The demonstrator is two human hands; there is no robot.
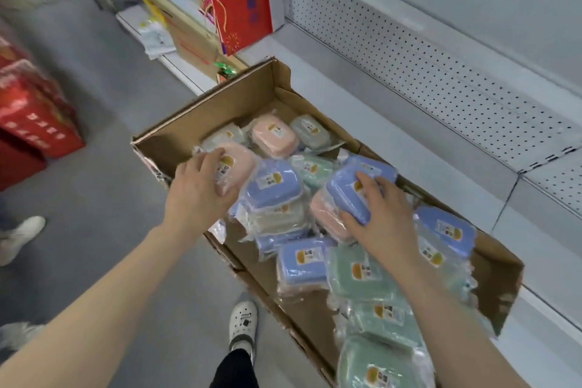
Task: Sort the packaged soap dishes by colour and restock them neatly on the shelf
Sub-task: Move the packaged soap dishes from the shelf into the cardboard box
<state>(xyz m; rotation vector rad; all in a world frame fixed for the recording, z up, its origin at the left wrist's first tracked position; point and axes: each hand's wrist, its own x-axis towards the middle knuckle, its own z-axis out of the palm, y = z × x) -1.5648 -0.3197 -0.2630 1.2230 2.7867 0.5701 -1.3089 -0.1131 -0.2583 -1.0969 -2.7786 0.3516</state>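
Over the open cardboard box (189,123), both arms reach down, the left hand (198,192) curled round a pink soap dish (241,167) at its far end, the right hand (385,224) gripping a blue soap dish (345,192) mid-box.

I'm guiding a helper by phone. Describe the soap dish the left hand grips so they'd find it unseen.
Find the open cardboard box in front of the white shelf. At its far left corner the left hand grips a pink soap dish. The other pink dish beyond it is untouched; the right hand holds a blue dish.
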